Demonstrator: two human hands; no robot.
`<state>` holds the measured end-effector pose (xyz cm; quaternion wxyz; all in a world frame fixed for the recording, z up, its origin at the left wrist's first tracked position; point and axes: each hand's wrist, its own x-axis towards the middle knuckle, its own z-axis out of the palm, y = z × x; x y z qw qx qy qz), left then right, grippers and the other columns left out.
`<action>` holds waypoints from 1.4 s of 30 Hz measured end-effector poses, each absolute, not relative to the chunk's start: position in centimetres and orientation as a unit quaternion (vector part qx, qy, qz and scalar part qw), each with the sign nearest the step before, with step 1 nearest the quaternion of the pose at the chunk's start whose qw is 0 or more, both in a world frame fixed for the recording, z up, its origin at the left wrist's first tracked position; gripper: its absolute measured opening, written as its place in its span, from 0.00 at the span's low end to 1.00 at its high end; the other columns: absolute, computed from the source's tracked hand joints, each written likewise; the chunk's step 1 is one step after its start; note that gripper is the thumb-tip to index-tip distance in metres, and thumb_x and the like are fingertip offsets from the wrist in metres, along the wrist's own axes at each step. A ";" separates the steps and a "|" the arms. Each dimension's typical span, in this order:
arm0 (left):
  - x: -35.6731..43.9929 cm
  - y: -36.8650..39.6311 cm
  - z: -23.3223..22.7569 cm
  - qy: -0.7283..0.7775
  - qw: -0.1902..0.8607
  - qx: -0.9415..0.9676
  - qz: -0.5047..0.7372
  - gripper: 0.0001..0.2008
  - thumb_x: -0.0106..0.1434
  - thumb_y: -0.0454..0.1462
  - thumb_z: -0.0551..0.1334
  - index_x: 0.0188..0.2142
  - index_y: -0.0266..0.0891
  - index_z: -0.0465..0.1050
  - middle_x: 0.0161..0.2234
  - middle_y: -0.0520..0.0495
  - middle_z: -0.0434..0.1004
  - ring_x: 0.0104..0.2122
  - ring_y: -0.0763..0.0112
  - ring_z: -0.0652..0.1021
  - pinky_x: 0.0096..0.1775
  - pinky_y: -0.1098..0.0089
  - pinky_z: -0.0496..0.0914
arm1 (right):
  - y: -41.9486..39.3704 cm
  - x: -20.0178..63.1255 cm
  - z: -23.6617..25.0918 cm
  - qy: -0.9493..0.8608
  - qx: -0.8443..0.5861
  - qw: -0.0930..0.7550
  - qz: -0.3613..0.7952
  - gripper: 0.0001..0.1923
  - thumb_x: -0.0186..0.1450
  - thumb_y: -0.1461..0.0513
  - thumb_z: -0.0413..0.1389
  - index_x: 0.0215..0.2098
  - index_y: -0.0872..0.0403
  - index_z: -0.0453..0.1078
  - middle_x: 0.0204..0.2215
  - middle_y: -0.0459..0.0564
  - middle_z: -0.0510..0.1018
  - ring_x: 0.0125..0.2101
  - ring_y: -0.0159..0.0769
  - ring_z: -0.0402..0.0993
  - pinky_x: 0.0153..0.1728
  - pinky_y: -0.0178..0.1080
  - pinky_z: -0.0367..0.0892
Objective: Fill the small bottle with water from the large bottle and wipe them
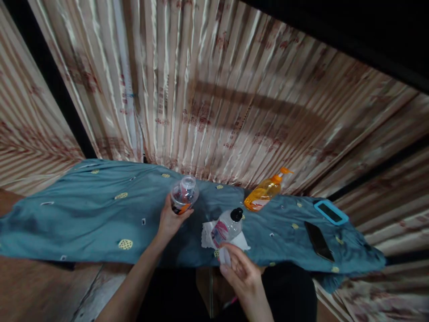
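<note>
My left hand [171,220] is wrapped round a clear plastic bottle [185,195] with a wide body, a narrower round neck and an orange and black label. It stands upright or nearly so at the far middle of the cloth. Closer to me, my right hand [241,273] pinches a small whitish piece [224,256] between thumb and fingers; its kind is not clear. Just beyond that hand is a clear bottle [228,227] with a black top and a pink and blue label. White paper [241,241] lies under this bottle.
A blue-green cloth [100,223] with yellow patterns covers the table. At the back right stands a pump bottle of orange liquid [263,193]. A dark phone [318,240] and a blue-framed device [331,212] lie at the right. Pleated curtains [201,98] hang behind.
</note>
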<state>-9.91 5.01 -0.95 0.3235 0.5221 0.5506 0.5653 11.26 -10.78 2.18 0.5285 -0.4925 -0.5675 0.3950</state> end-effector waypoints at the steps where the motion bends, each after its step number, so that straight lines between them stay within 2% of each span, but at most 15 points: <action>1: -9.9 4.6 -0.8 0.551 0.315 0.530 0.562 0.39 0.48 0.41 0.74 0.57 0.37 0.63 0.51 0.38 0.80 0.50 0.50 0.81 0.55 0.51 0.74 | -9.7 10.0 3.5 -0.567 -0.485 0.527 0.407 0.21 0.64 0.51 0.63 0.52 0.51 0.75 0.48 0.54 0.81 0.49 0.42 0.79 0.50 0.39 0.75; 4: -10.4 2.6 -0.8 0.546 0.278 0.565 0.553 0.37 0.49 0.43 0.74 0.56 0.37 0.65 0.50 0.38 0.80 0.50 0.51 0.81 0.54 0.52 0.74 | -6.4 7.9 7.3 -0.640 -0.519 0.493 0.279 0.22 0.65 0.53 0.62 0.53 0.54 0.74 0.53 0.57 0.77 0.50 0.41 0.77 0.51 0.41 0.75; 6: -10.7 1.0 -1.0 0.539 0.251 0.590 0.547 0.38 0.49 0.44 0.75 0.57 0.37 0.65 0.51 0.38 0.79 0.51 0.50 0.81 0.55 0.52 0.74 | -4.8 7.6 9.1 -0.697 -0.534 0.443 0.183 0.23 0.66 0.55 0.60 0.56 0.59 0.72 0.52 0.59 0.77 0.51 0.42 0.76 0.55 0.44 0.72; 8: -11.0 -0.1 -1.2 0.530 0.214 0.617 0.541 0.40 0.48 0.43 0.75 0.58 0.38 0.64 0.53 0.37 0.78 0.53 0.48 0.80 0.56 0.51 0.73 | -3.9 7.7 10.4 -0.746 -0.526 0.394 0.113 0.25 0.66 0.60 0.61 0.58 0.62 0.69 0.53 0.59 0.77 0.53 0.42 0.75 0.57 0.42 0.70; 11: -11.4 -0.9 -1.6 0.514 0.154 0.661 0.525 0.40 0.49 0.42 0.75 0.58 0.38 0.63 0.55 0.37 0.77 0.54 0.47 0.78 0.58 0.50 0.71 | -3.9 8.1 11.7 -0.806 -0.493 0.323 0.047 0.26 0.67 0.62 0.60 0.61 0.64 0.66 0.55 0.60 0.75 0.56 0.43 0.73 0.58 0.42 0.69; 14: -11.7 -1.0 -1.6 0.507 0.111 0.695 0.498 0.39 0.49 0.40 0.75 0.58 0.39 0.63 0.54 0.37 0.77 0.55 0.46 0.77 0.60 0.47 0.67 | -4.8 8.7 13.0 -0.845 -0.465 0.264 0.013 0.30 0.68 0.60 0.60 0.63 0.64 0.61 0.53 0.60 0.77 0.51 0.44 0.77 0.52 0.42 0.73; 17: -11.7 -1.1 -1.5 0.497 0.089 0.722 0.473 0.38 0.49 0.38 0.73 0.59 0.38 0.63 0.54 0.37 0.77 0.56 0.44 0.76 0.62 0.45 0.62 | -5.7 9.2 14.3 -0.863 -0.449 0.232 0.012 0.27 0.66 0.58 0.63 0.59 0.61 0.63 0.43 0.53 0.80 0.40 0.40 0.80 0.40 0.38 0.74; 20: -11.6 -1.6 -1.5 0.488 0.081 0.733 0.467 0.38 0.51 0.39 0.72 0.59 0.38 0.63 0.55 0.36 0.76 0.56 0.44 0.75 0.63 0.45 0.59 | -6.2 9.4 15.0 -0.877 -0.434 0.204 0.005 0.19 0.67 0.57 0.62 0.52 0.58 0.66 0.37 0.48 0.79 0.35 0.37 0.80 0.36 0.35 0.71; 28: -12.0 -2.4 -1.6 0.494 0.084 0.745 0.441 0.36 0.52 0.40 0.70 0.60 0.38 0.62 0.55 0.37 0.76 0.55 0.46 0.75 0.63 0.46 0.59 | -6.9 9.3 14.5 -0.908 -0.382 0.166 -0.033 0.19 0.75 0.56 0.48 0.56 0.62 0.66 0.50 0.59 0.78 0.48 0.42 0.77 0.46 0.39 0.72; 31: -12.2 -2.3 -1.7 0.493 0.076 0.747 0.439 0.35 0.53 0.40 0.68 0.59 0.38 0.63 0.56 0.37 0.76 0.56 0.46 0.75 0.64 0.45 0.56 | -6.2 9.4 14.3 -0.910 -0.378 0.170 0.007 0.20 0.74 0.55 0.51 0.55 0.62 0.67 0.49 0.59 0.78 0.47 0.41 0.78 0.45 0.38 0.71; 34: -12.4 -2.0 -2.0 0.500 0.070 0.745 0.435 0.34 0.53 0.40 0.67 0.59 0.39 0.64 0.56 0.38 0.76 0.56 0.46 0.74 0.64 0.46 0.56 | -5.0 8.7 14.0 -0.871 -0.467 0.133 0.074 0.20 0.71 0.51 0.55 0.50 0.59 0.70 0.37 0.51 0.80 0.37 0.39 0.79 0.36 0.36 0.65; 37: -12.8 -1.6 -2.2 0.509 0.063 0.737 0.439 0.34 0.53 0.40 0.66 0.59 0.38 0.63 0.56 0.37 0.76 0.56 0.45 0.74 0.64 0.45 0.57 | -4.2 7.3 13.8 -0.809 -0.577 0.073 0.082 0.21 0.73 0.48 0.50 0.43 0.58 0.72 0.28 0.49 0.77 0.32 0.40 0.77 0.31 0.37 0.57; 39: -13.2 -1.2 -2.3 0.513 0.061 0.736 0.438 0.33 0.53 0.40 0.66 0.59 0.39 0.63 0.56 0.36 0.76 0.56 0.45 0.74 0.63 0.45 0.57 | -3.9 6.7 13.9 -0.797 -0.594 0.068 0.084 0.23 0.74 0.48 0.48 0.49 0.59 0.70 0.31 0.52 0.78 0.35 0.43 0.78 0.34 0.38 0.58; 42: -13.8 -0.9 -2.3 0.518 0.065 0.732 0.438 0.34 0.52 0.40 0.66 0.59 0.39 0.63 0.55 0.36 0.77 0.55 0.44 0.75 0.62 0.44 0.59 | -3.8 6.6 14.3 -0.839 -0.521 0.115 0.105 0.29 0.71 0.53 0.57 0.64 0.60 0.60 0.46 0.57 0.78 0.46 0.44 0.77 0.43 0.38 0.63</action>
